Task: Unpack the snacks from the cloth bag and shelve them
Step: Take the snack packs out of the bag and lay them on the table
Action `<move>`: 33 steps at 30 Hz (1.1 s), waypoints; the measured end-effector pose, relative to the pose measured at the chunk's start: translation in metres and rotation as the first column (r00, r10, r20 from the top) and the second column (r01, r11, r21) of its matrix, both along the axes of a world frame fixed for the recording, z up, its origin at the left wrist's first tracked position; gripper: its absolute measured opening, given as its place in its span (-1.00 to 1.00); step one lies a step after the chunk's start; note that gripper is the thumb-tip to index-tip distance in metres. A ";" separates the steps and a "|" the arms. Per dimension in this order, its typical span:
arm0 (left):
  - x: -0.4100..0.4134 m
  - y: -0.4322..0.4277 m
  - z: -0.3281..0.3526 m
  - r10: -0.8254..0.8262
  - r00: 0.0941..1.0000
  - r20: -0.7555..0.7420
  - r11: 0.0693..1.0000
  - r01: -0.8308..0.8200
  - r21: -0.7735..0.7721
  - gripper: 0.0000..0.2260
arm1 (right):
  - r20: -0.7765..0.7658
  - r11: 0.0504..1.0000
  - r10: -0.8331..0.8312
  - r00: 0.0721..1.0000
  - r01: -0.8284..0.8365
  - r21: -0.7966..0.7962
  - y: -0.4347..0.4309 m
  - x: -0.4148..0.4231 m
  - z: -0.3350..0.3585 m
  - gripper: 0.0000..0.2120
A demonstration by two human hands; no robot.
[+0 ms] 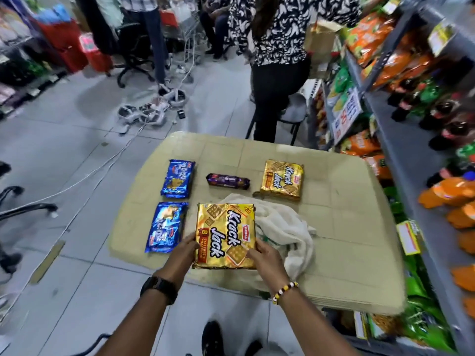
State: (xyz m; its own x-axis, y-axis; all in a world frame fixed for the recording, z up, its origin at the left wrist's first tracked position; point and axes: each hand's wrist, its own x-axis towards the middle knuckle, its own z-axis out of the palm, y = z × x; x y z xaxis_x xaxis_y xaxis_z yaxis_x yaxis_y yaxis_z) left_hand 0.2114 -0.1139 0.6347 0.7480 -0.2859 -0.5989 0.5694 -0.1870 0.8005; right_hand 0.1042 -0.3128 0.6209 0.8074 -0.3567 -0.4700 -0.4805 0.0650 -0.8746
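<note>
A gold Krack Jack pack (pixel 225 227) lies near the front of the beige table (pixel 347 227). My left hand (pixel 183 253) grips its near left edge and my right hand (pixel 264 255) grips its near right corner. The crumpled white cloth bag (pixel 290 232) lies just right of it, partly under the pack. A second gold Krack Jack pack (pixel 282 179) sits at the back right. A purple biscuit roll (pixel 228 181) lies in the middle. Two blue packs rest on the left, one at the back (pixel 177 179) and one at the front (pixel 166 226).
A grey shelf rack (pixel 411 155) on the right holds orange and green snack bags and dark bottles. A person in a patterned top (pixel 280 52) sits on a stool beyond the table. Cables and white devices (pixel 151 109) lie on the tiled floor; office chairs stand at the left.
</note>
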 end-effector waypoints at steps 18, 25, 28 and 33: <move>-0.003 -0.385 -0.068 -0.399 0.916 -0.048 0.916 0.400 0.027 -0.81 | -0.200 0.902 -0.417 0.886 0.376 -0.213 -0.334 -0.032 -0.058 -0.85; 0.021 -0.465 -0.112 -0.445 0.895 -0.032 0.890 0.446 0.089 -0.68 | -0.259 0.919 -0.362 0.896 0.295 -0.263 -0.420 -0.001 -0.100 -0.86; 0.034 -0.477 -0.114 -0.492 0.870 -0.021 0.866 0.492 0.090 -0.68 | -0.262 0.934 -0.323 0.909 0.261 -0.245 -0.436 0.004 -0.107 -0.94; 0.055 -0.439 -0.097 -0.618 0.783 0.072 0.752 0.563 0.343 -0.50 | -0.106 0.908 -0.374 0.922 0.341 -0.242 -0.415 -0.007 -0.091 -0.61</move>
